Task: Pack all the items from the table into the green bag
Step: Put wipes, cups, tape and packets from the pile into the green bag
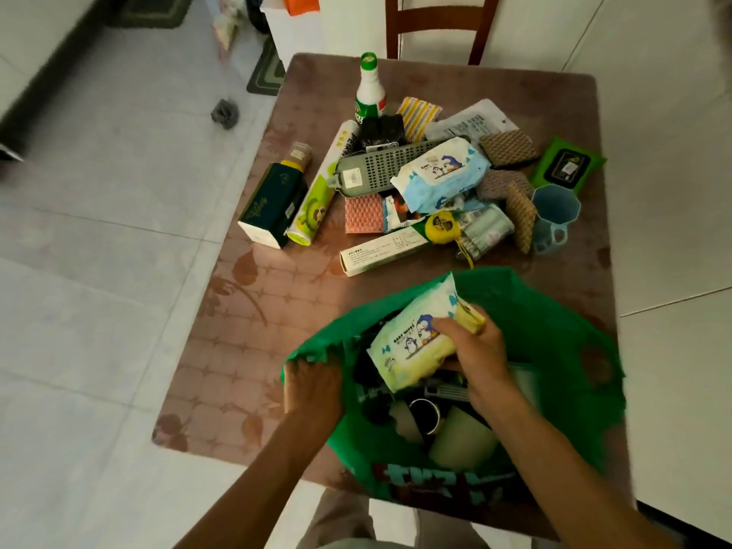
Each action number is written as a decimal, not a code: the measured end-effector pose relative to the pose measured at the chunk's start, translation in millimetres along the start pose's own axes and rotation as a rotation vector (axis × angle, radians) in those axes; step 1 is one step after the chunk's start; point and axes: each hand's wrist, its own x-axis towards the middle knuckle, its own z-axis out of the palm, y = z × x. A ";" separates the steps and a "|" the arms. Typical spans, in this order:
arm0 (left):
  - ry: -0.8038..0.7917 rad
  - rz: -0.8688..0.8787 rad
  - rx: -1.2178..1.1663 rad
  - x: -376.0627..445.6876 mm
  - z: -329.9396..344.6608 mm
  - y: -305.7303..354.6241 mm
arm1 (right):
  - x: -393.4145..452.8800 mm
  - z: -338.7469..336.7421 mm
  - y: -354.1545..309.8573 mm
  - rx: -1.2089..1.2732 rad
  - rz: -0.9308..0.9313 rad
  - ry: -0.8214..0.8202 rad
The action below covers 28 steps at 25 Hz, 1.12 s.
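Left hand (pixel 313 384) pinches green bag (pixel 554 322) rim — right hand (pixel 475 346) grips wipes pack (pixel 412 346), seemingly over opening.

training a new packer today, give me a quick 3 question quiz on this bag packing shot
1. True or false: the left hand grips the rim of the green bag.
2. What does the right hand hold? A) yellow-tinted baby wipes pack B) blue cup C) spray bottle
3. Name one item that lies on the table with the same penguin print as the held pack.

Key
1. True: its fingers pinch the left edge of the bag's mouth.
2. A: the baby wipes pack is over the open bag, while the blue cup and spray bottle are on the table.
3. The blue baby wipes pack in the pile.
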 end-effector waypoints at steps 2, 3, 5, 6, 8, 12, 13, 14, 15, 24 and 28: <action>-0.011 -0.010 -0.090 10.0 -5.8 1.2 | 0.9 12.9 2.2 -0.008 -0.053 -0.009; 0.028 -0.011 -0.145 12.1 -10.4 -0.1 | 0.3 17.7 5.0 -0.079 -0.099 -0.003; 0.174 -0.038 -0.292 13.0 -23.2 -8.4 | 1.1 17.6 12.4 -0.361 -0.234 -0.005; 0.255 -0.044 -0.356 12.7 -28.5 -14.6 | 2.9 14.6 14.8 -0.474 -0.273 0.009; 0.387 0.001 -0.493 11.2 -38.7 -29.0 | 9.6 12.8 17.6 -0.446 -0.231 0.062; 0.545 0.171 -0.766 5.0 -57.0 -35.2 | 15.3 25.5 21.5 -0.548 -0.111 -0.105; 0.605 0.192 -0.787 3.6 -62.6 -34.1 | 14.7 30.6 16.5 -0.653 -0.198 -0.155; 0.662 0.214 -0.802 3.0 -67.6 -32.5 | 15.6 34.3 7.5 -0.688 -0.315 -0.138; 0.700 0.234 -0.811 3.2 -72.9 -29.2 | 21.0 35.6 -6.8 -0.630 -0.422 -0.063; 0.455 0.401 -0.136 53.2 -65.8 17.4 | 199.4 -28.7 -79.6 -1.164 -0.361 0.102; 0.135 0.284 0.029 63.0 -57.6 15.8 | 202.5 -39.0 -82.3 -1.374 -0.410 0.039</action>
